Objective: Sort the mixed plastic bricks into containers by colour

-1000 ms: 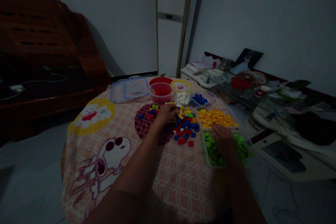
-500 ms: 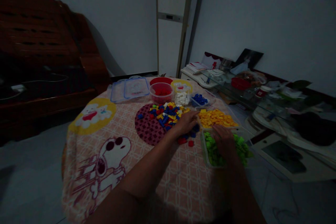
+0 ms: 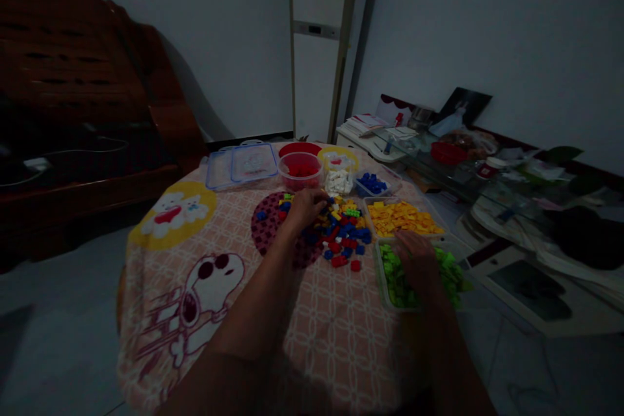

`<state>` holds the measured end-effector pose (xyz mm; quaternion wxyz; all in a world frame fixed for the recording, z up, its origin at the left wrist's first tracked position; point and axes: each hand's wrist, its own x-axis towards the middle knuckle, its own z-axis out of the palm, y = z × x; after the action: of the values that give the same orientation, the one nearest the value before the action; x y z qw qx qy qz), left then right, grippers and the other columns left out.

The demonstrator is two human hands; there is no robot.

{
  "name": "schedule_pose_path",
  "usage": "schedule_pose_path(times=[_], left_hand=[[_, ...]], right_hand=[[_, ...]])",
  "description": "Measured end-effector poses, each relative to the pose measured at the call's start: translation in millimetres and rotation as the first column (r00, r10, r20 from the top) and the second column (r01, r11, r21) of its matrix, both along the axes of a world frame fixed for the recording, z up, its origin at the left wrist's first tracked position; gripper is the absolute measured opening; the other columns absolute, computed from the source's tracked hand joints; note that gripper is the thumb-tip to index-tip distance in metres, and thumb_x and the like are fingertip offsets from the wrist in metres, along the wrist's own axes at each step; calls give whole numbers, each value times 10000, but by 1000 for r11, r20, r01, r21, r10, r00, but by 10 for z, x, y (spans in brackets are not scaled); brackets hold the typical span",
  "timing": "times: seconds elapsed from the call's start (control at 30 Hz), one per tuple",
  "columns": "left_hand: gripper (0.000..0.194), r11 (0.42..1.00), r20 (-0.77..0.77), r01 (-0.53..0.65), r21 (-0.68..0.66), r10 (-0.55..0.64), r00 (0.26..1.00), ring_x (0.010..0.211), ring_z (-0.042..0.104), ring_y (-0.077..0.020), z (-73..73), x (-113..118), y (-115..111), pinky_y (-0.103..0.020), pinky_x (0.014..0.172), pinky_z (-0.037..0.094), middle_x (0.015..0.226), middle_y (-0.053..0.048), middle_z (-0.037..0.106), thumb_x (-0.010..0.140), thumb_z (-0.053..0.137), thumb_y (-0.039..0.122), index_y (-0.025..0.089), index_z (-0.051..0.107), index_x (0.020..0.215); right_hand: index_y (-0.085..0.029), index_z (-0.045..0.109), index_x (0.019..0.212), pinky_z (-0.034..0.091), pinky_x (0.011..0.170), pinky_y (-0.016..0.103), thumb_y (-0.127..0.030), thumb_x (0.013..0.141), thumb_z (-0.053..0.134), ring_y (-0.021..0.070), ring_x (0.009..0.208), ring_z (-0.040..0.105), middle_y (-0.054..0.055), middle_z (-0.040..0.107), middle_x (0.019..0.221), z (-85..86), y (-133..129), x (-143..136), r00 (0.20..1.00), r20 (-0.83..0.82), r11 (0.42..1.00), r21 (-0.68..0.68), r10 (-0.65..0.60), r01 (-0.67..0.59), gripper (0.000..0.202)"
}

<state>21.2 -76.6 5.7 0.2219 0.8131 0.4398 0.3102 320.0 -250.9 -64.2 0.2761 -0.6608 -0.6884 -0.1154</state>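
Observation:
My left hand [image 3: 306,208] reaches over the far left part of a pile of mixed toy building bricks [image 3: 344,233]. Its fingers point right and look spread among the bricks; the fingertips are partly hidden. The pile is red, blue, yellow, white and green, and lies partly on a dark red round patch [image 3: 266,234] of the tablecloth. My right hand [image 3: 416,253] rests over the near rim of a clear box of yellow bricks [image 3: 402,216] and a box of green bricks [image 3: 446,276]. Its fingers are stretched out, with nothing visible in them.
Behind the pile stand a round tub of red bricks [image 3: 301,174], white bricks [image 3: 338,182] and a box of blue bricks [image 3: 371,183]. Clear lids [image 3: 253,164] lie at the far left. A cluttered glass-topped stand [image 3: 458,179] is on the right, a wooden bench [image 3: 73,97] on the left.
My left hand has moved left across the pile, uncovering bricks on its right side, a green one among them. My right hand stays over the boxes.

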Motion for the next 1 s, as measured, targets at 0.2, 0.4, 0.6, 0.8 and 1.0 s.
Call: schedule_pose_path(times=[0.2, 0.4, 0.6, 0.8, 1.0], left_hand=[[219, 992, -119, 123, -10, -123, 985, 846, 695, -196, -148, 178, -34, -274, 812, 523, 923, -52, 781, 752, 700, 215, 187, 792, 948], [150, 997, -117, 84, -4, -83, 990, 759, 664, -176, -191, 180, -9, -257, 736, 497, 819, -50, 765, 760, 681, 228, 169, 778, 858], [161, 997, 20, 54, -64, -53, 998, 722, 641, -158, -72, 260, -117, -247, 714, 477, 791, -29, 751, 778, 668, 227, 151, 773, 873], [148, 983, 112, 160, -90, -149, 982, 696, 624, -143, -100, 629, -385, -234, 677, 459, 758, -23, 729, 799, 661, 232, 137, 762, 853], [133, 971, 137, 217, -102, -203, 970, 720, 647, -150, -174, 858, -627, -242, 690, 472, 784, -35, 738, 810, 654, 211, 145, 757, 860]], right_hand=[[-173, 690, 1222, 394, 1089, 519, -295, 956, 417, 287, 1214, 578, 134, 692, 1251, 1, -9, -92, 999, -34, 999, 44, -26, 27, 401], [-201, 680, 1247, 401, 1084, 512, -286, 947, 448, 279, 1220, 581, 119, 686, 1270, -49, 14, -3, 1000, 2, 1000, 14, -19, 19, 389], [-198, 667, 1276, 407, 1081, 508, -312, 963, 449, 278, 1215, 591, 120, 678, 1295, -88, 32, 119, 998, 55, 999, -13, 31, -30, 398], [-188, 680, 1245, 404, 1082, 491, -300, 954, 447, 272, 1202, 593, 121, 686, 1273, -60, 31, 75, 999, 45, 1000, 3, 2, -2, 389], [-181, 680, 1233, 402, 1081, 481, -302, 966, 424, 270, 1208, 591, 117, 694, 1262, -48, 19, 4, 999, 37, 1000, 30, -6, 5, 389]])
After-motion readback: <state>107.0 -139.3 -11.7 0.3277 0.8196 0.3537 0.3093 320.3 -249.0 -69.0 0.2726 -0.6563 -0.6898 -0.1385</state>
